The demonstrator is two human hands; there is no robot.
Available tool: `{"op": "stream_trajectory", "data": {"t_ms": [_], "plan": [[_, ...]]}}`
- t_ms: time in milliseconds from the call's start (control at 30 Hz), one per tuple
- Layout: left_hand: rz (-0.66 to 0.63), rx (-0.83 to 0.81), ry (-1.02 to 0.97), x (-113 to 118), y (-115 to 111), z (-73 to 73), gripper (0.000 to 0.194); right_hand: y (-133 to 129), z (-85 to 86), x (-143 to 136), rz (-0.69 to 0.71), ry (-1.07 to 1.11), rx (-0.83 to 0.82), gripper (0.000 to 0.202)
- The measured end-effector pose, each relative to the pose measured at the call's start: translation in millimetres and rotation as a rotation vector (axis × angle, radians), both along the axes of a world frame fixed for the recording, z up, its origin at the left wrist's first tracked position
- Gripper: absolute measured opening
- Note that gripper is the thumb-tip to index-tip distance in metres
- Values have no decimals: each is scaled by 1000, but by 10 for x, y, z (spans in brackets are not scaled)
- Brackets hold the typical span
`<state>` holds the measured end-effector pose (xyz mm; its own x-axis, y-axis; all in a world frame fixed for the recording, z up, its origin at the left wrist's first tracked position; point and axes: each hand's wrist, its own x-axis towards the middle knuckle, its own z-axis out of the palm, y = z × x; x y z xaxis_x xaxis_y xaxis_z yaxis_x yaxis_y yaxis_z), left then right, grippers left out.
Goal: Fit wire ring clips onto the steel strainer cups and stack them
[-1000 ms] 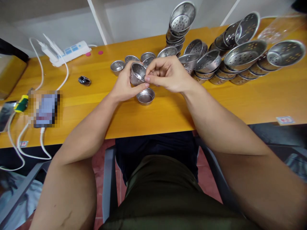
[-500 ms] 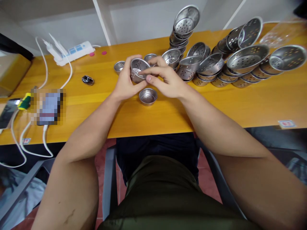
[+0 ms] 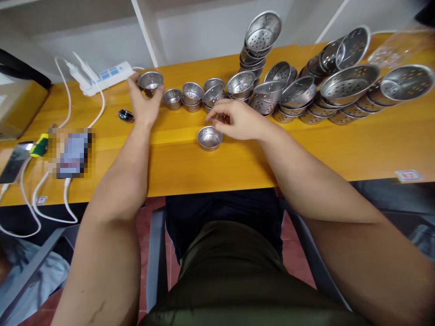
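Near the power strip, my left hand (image 3: 146, 102) has its thumb and fingers around a metal cup (image 3: 151, 80). My right hand (image 3: 238, 118) hovers just above and right of a small metal cup (image 3: 210, 138) on the table; its fingers are curled together, and whether something small is between them cannot be made out. Between the hands, farther back, stand a small cup (image 3: 172, 98), a short perforated stack (image 3: 193, 93) and another perforated cup (image 3: 214, 94). Taller perforated stacks (image 3: 263, 34) rise behind my right hand.
Leaning stacks of perforated cups (image 3: 350, 83) line the right back of the table (image 3: 176, 167). On the left are a power strip (image 3: 112, 78), white cables, a small dark shiny object (image 3: 125, 115), a phone (image 3: 73, 154), another phone (image 3: 15, 160) and a yellow-green object (image 3: 40, 145).
My left hand has moved left with the metal cup, away from my right hand. My right hand has drawn back slightly, its fingers out of the cup. The cups behind are now uncovered.
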<state>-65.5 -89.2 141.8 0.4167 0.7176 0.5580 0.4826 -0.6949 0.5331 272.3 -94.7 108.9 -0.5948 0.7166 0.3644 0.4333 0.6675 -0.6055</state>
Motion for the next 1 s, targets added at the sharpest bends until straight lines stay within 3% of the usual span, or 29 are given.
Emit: {"op": "stream_trajectory", "data": {"t_ms": [100,200,300,367,433,533,633,733,800,867,900,1000], "plan": [[99,-11,-7,-201,423,-322,94,-8,61,24,-102,46,-1,13],[271,-16,-70,-382,971,-765,101,9,157,98,-186,151,44,19],[301,-52,-74,-494,1440,-1160,109,13,277,188,-206,225,87,20],[322,-70,-120,-525,1622,-1326,113,-1,362,261,-189,229,82,17],[339,-109,-174,-533,1686,-1395,115,2,410,375,-151,170,37,13],[383,-49,-216,-499,1616,-1328,121,115,290,661,-52,-29,-43,20],[411,273,-280,-348,1413,-1097,124,343,-55,967,36,-107,-117,48],[334,554,-301,-51,1084,-805,98,484,-303,1040,4,-125,-142,63],[208,569,-251,180,810,-641,73,443,-254,907,-117,-308,-199,69],[128,445,-191,382,539,-525,55,300,-51,676,-287,-613,-301,67],[111,393,-202,460,419,-483,57,204,76,549,-356,-728,-319,60],[123,154,-136,579,175,-395,65,-82,399,227,-371,-993,-225,22]]}}
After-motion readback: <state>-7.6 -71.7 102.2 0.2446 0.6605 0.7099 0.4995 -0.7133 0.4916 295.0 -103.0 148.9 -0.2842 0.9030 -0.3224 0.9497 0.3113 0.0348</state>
